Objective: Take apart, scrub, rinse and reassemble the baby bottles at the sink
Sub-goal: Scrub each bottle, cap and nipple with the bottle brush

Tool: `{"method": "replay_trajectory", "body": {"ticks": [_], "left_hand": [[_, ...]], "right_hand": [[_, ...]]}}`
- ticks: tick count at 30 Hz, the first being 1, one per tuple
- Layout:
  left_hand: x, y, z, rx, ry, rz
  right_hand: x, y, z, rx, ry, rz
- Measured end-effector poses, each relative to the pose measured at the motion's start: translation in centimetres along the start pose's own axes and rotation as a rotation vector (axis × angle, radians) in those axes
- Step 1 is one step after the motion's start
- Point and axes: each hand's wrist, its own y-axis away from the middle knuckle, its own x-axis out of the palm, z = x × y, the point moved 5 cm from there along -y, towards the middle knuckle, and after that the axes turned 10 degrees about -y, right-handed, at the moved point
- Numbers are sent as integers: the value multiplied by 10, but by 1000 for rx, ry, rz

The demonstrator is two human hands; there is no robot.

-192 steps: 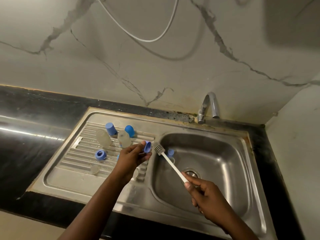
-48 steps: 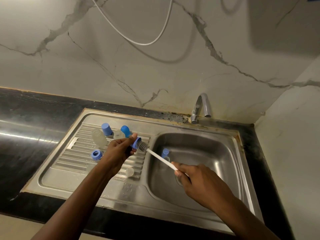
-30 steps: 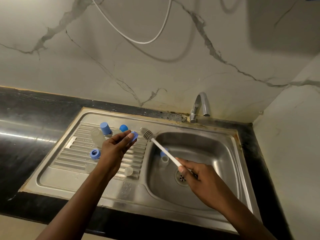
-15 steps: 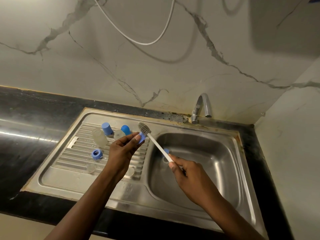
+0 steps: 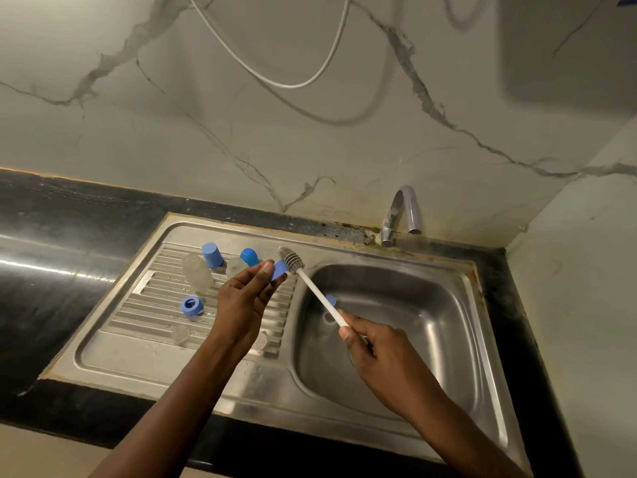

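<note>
Above the drainboard (image 5: 138, 346) the left grip (image 5: 244, 298) pinches a small blue part (image 5: 280, 269), perhaps a bottle cap, while the right grip (image 5: 382, 353) clasps the brush (image 5: 312, 288), bristles against it.

Blue cap (image 5: 279, 269), blue ring (image 5: 191, 306), grey-bristled white-handled brush (image 5: 312, 286), steel ribbed drainboard (image 5: 144, 305), grey-veined white wall (image 5: 241, 132)
</note>
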Motion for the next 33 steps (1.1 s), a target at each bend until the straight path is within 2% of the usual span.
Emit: {"method": "replay_trajectory", "body": {"ticks": [4, 10, 18, 27, 33], "left_hand": [[6, 3, 2, -5, -13, -1], [-1, 1, -1, -36, 117, -92], [1, 1, 10, -69, 163, -147], [12, 6, 14, -4, -16, -105], [22, 9, 16, -31, -12, -66]], "right_hand": [[1, -9, 2, -11, 10, -12], [2, -5, 4, -12, 16, 9], [2, 3, 3, 13, 35, 18], [5, 0, 5, 15, 91, -5], [6, -5, 8, -4, 94, -25]]}}
